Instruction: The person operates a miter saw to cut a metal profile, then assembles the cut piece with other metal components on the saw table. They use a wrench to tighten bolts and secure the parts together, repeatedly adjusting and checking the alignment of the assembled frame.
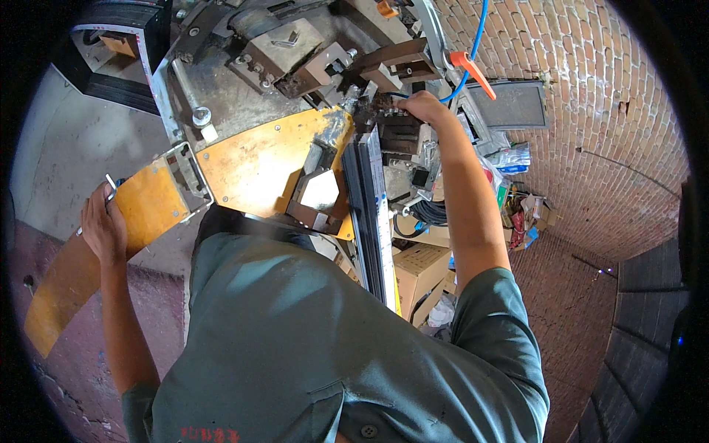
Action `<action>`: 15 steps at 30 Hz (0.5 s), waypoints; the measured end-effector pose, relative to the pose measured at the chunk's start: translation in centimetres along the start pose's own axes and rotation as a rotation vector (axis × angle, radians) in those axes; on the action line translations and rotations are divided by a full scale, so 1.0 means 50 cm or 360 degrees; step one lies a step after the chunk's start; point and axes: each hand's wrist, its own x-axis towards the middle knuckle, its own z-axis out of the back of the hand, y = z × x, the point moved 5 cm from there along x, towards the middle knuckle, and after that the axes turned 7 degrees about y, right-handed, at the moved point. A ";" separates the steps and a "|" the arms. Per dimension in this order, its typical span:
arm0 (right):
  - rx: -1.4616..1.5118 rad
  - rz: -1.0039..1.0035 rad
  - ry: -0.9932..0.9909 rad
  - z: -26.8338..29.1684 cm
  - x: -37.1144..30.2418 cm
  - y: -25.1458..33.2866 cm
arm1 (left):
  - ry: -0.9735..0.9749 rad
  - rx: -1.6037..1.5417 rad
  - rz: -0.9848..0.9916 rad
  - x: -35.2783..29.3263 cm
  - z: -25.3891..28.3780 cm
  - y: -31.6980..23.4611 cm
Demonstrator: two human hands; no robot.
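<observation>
At the left, my left hand (103, 225) is closed around a thin silvery metal piece (111, 187) whose ends stick out above and below the fingers. That hand rests over the long curved yellow panel (151, 199). My right hand (425, 109) reaches far forward to the dark metal block (402, 136) on the machine. Its fingers are bent, and what they grip is hidden. Between my arms, a bundle of long dark profiles (362, 199) with a white face runs from the machine toward my body. A shiny angular metal block (317, 190) sits on the yellow plate (251, 159).
A spanner (193, 96) lies on the machine bed. An orange lever (473, 74) and a blue hose (478, 37) stand beyond my right hand. Black frames (118, 85) are at the far left. Cardboard boxes (421, 269) and a brick wall (569, 125) are at the right.
</observation>
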 end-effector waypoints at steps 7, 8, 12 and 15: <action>-0.0175 0.0037 -0.0036 -0.011 0.032 -0.010 | 0.0009 -0.0062 -0.0015 0.002 -0.001 0.005; -0.0214 0.0039 -0.0027 -0.013 0.035 -0.010 | 0.0014 -0.0040 -0.0006 0.002 -0.001 0.004; -0.0233 -0.0049 -0.0151 -0.016 0.016 0.003 | -0.0097 -0.0051 -0.0026 0.004 0.000 -0.003; -0.0032 -0.0103 -0.0529 -0.011 -0.051 0.022 | -0.0073 -0.0042 -0.0015 0.003 0.001 -0.004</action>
